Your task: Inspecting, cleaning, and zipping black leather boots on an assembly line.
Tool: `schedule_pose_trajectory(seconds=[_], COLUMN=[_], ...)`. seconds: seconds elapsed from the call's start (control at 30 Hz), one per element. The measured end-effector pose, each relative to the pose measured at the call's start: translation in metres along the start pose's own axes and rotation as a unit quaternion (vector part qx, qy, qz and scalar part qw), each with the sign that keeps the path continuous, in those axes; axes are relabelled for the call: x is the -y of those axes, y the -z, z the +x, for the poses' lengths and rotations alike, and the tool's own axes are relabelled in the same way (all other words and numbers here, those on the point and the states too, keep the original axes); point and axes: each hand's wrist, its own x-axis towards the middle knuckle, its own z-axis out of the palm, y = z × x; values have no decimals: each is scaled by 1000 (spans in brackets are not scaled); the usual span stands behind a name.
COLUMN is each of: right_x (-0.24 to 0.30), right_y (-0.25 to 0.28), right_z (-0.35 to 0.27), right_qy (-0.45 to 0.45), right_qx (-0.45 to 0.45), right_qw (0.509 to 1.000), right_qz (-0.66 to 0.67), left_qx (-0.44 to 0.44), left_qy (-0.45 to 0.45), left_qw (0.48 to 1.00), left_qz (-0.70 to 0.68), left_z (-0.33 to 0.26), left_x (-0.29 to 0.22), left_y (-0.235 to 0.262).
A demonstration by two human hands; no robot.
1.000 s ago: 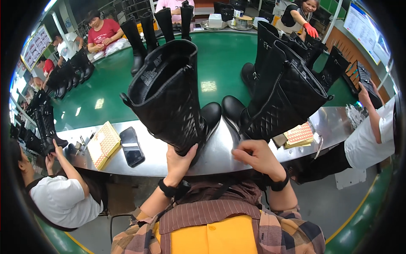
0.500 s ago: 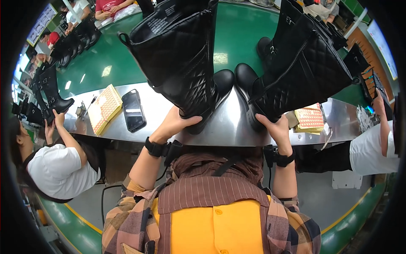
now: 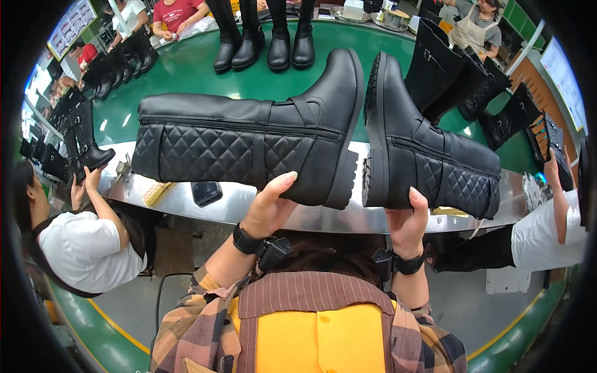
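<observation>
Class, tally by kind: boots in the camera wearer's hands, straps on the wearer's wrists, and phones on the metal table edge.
Boots: 2 (boot at left, boot at right)
Wrist straps: 2 (left strap, right strap)
Phone: 1
Total: 5

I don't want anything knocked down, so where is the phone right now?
In the head view, the phone lies left of centre on the metal table edge, partly hidden by the boot in the left hand, just right of the yellow pad.
</observation>
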Motion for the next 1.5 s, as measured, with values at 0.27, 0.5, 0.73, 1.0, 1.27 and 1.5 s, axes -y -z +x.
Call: schedule_pose_trajectory(seconds=[0.27,0.5,0.73,1.0,1.27,1.5], right_x=[-13,-25,-37,-18,-53,-82], right_y=[-2,14,4,-11,14,20], right_z=[-6,-1,13,31,75,82], right_qy=[-28,-23,60,23,-219,-223], right_qx=[20,92,-12,60,111,114], right_qw=[999,991,984,986,954,956], right_qz=[17,93,-164,-152,171,155], left_qx=[-17,-51,-78,-148,43,-164], left_qy=[4,-86,-48,29,-187,-60], left_qw=[998,968,975,948,745,964], left_qz=[-54,231,202,281,639,201], left_z=[-8,-14,1,-9,-7,66], left_x=[11,26,37,41,1,-7], left_y=[2,31,11,13,-18,24])
